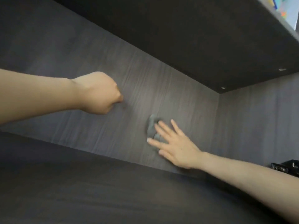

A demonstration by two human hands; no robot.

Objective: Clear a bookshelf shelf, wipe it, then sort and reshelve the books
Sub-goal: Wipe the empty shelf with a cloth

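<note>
The right hand [176, 147], fingers straight and spread, presses the grey cloth [152, 128] against the back panel [97, 62] above the cleared shelf [80, 183]. The left hand [98, 92] is curled into an empty-looking fist at the panel. Pinned only by flat fingers, the cloth may slip and drop, or a rightward sweep may knock the black object [286, 168].
</note>
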